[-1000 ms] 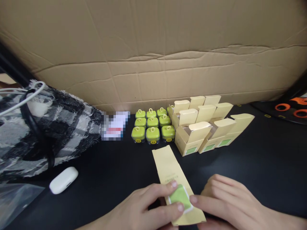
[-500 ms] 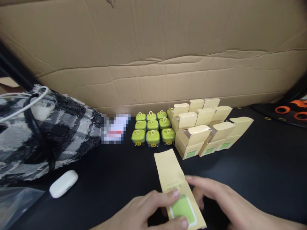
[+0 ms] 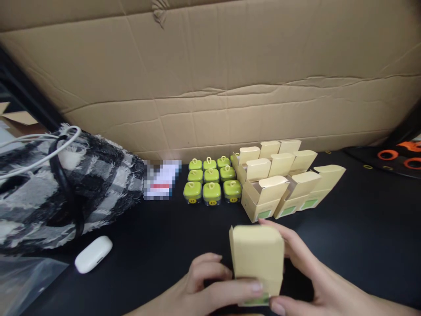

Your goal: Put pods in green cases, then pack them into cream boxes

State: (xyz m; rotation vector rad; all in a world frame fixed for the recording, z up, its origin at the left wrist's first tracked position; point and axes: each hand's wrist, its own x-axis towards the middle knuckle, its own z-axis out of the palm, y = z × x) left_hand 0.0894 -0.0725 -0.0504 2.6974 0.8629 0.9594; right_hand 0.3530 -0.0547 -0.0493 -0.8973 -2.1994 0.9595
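Between my hands is a cream carton [image 3: 256,254] with a green patch near its lower end, its flap standing up toward the back. My left hand [image 3: 213,285] grips it from the left, thumb across the front. My right hand [image 3: 305,272] holds its right side, fingertips at the far edge and thumb at the lower corner. Behind it, several open cream boxes [image 3: 265,197] stand in rows with raised flaps. To their left sit several small clear containers with lime-green lids [image 3: 212,191] and little loops on top.
A white earphone case [image 3: 94,254] and a clear plastic bag [image 3: 29,281] lie at the left, by a black-and-white checked fabric item [image 3: 98,188]. Cardboard [image 3: 210,57] rises behind the black table [image 3: 148,245]. Orange-handled tools [image 3: 388,154] are at the right.
The carton, flat and stretched out before, now looks shorter and stands more upright. My right hand has closed on its side. The view has shifted slightly.
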